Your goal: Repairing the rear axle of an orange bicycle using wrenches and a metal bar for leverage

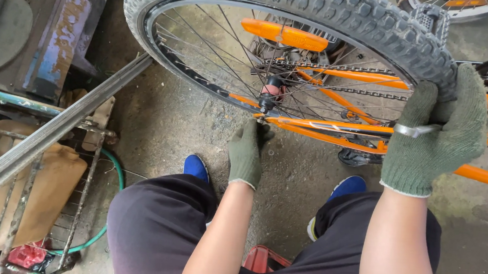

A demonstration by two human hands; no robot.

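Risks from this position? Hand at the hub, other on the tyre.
1. The left hand works at the axle among spokes; if the wheel turns, gloved fingers could get caught.
2. The right hand grips both the tyre and a metal tool; the tool may slip out.
3. The chain runs close to the hub and could snag a glove.

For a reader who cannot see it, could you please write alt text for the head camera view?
A seated person in green knit gloves works on an orange bicycle's knobby black rear wheel: the left hand reaches the axle at the hub, while the right hand grips the tyre and holds a slim silver metal tool. A rusty wire rack stands to the left on the concrete floor.
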